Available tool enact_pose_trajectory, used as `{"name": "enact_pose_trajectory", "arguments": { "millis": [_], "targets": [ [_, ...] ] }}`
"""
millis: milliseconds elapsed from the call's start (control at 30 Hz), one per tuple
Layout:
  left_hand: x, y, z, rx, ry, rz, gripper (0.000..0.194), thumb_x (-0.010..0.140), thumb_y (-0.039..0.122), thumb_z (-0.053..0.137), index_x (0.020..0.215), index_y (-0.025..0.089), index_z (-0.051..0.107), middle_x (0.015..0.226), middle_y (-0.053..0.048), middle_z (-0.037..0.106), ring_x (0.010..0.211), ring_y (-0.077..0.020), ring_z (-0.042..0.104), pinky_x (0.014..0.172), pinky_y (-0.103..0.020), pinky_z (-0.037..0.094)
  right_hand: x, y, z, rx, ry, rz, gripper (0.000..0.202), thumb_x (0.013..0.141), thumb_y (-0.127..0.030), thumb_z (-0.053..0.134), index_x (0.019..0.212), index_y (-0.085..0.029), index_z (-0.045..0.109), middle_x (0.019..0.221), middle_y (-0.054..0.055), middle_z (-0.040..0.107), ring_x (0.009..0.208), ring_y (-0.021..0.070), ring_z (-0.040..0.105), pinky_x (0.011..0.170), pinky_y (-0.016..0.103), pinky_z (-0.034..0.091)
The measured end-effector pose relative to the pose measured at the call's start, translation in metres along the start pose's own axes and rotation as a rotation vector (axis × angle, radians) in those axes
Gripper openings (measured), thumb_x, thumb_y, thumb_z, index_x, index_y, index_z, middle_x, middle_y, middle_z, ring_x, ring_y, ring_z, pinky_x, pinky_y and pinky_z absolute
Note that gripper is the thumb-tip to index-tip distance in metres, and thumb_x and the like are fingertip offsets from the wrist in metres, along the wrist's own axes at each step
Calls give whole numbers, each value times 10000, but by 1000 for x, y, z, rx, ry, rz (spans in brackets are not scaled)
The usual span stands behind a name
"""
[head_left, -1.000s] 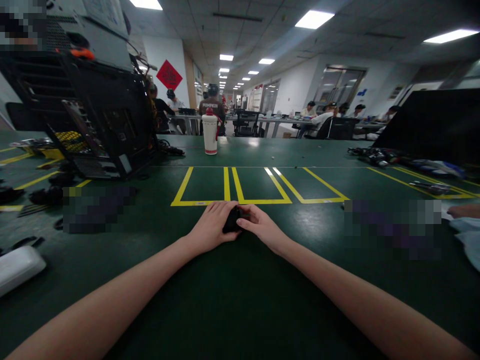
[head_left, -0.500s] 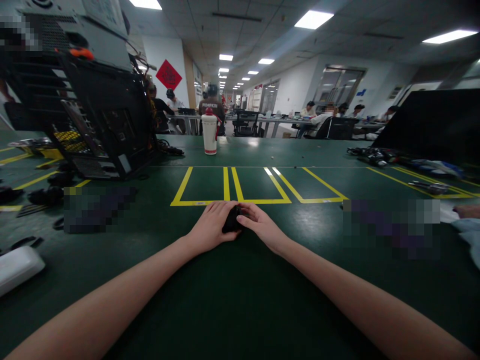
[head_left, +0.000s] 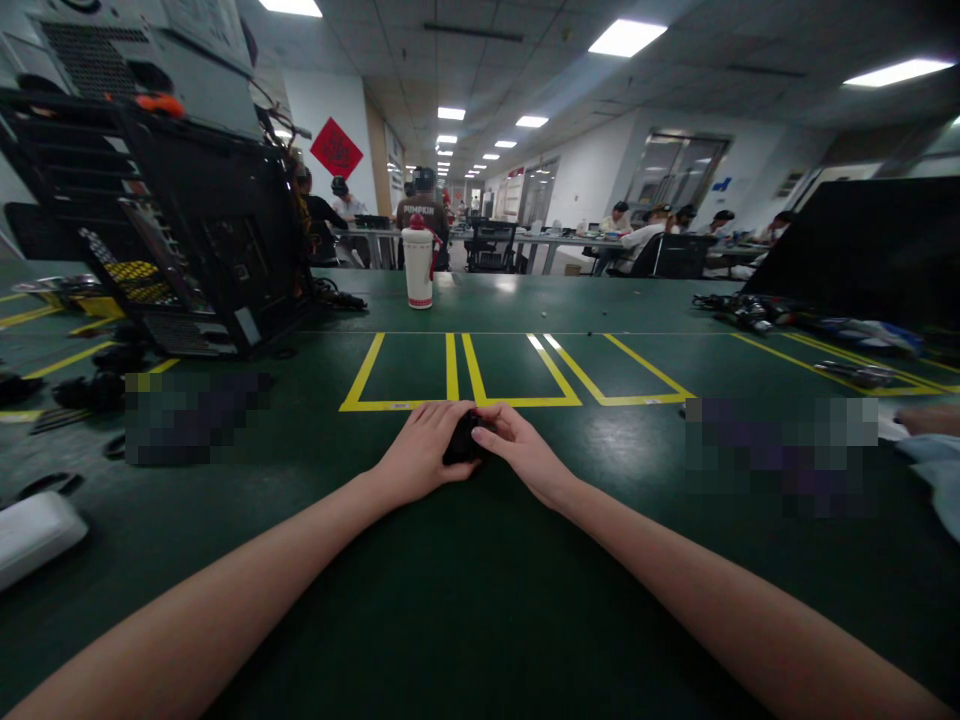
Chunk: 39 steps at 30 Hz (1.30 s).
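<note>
A small black object [head_left: 462, 440] is on the green table [head_left: 450, 590], just in front of the yellow tape outlines [head_left: 457, 404]. My left hand [head_left: 427, 445] is wrapped round its left side, with the thumb at the near edge. From the right, my right hand [head_left: 519, 446] grips the same object, thumb and fingers closed on its side. The fingers cover much of the object, so its exact kind cannot be made out.
An open black computer case [head_left: 217, 240] stands at the left. Beyond the tape is a white cup [head_left: 418, 265]. Cables [head_left: 750, 308] and a black screen [head_left: 870, 250] are at the right. A white object [head_left: 37, 535] lies near left; a person's sleeve [head_left: 934, 465] shows far right.
</note>
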<state>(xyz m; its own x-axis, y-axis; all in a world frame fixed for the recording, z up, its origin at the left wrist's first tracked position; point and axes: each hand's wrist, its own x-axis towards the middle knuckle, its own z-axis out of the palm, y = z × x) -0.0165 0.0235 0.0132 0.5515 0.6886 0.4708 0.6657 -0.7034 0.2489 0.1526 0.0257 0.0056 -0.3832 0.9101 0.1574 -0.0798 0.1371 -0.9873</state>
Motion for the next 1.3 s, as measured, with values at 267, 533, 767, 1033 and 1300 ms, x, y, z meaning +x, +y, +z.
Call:
{"name": "enact_pose_trajectory", "arguments": {
  "millis": [267,533,767,1033,1300],
  "targets": [
    [-1,0,-1,-1,-7,-2,569,696,314,607,1176,209,320,1128,-71,484,1069,-241,443,941,-436,319,3,-2,-5,40,-72,56,299,688,-221,621,958,-204,495,1035,38,539,1010,169,505,934,389,365],
    [0,-1,1,-2,-4,-5,575,697,321,607,1180,209,318,1134,-74,482,1071,-244,443,940,-437,320,0,-4,-4,22,-79,38,258,725,-282,591,948,-222,474,999,23,536,987,159,505,908,375,384],
    [0,-1,1,25,-6,-10,561,696,327,607,1164,190,329,1118,-78,488,1058,-237,444,943,-422,317,4,-4,-2,-23,-10,64,284,732,-271,580,991,-201,486,1024,43,540,1009,170,497,924,385,364],
    [0,0,-1,11,-20,-5,561,702,324,603,1171,199,322,1119,-72,485,1057,-236,446,940,-421,322,4,-10,-10,22,-163,56,323,657,-188,653,929,-210,481,1015,25,522,971,170,518,881,385,404],
    [0,0,0,4,-5,-9,578,697,328,605,1183,211,314,1125,-76,486,1064,-251,452,927,-448,329,2,-5,-6,-10,-83,-3,218,731,-279,582,920,-222,491,956,12,546,967,155,516,904,374,382]
  ]
}}
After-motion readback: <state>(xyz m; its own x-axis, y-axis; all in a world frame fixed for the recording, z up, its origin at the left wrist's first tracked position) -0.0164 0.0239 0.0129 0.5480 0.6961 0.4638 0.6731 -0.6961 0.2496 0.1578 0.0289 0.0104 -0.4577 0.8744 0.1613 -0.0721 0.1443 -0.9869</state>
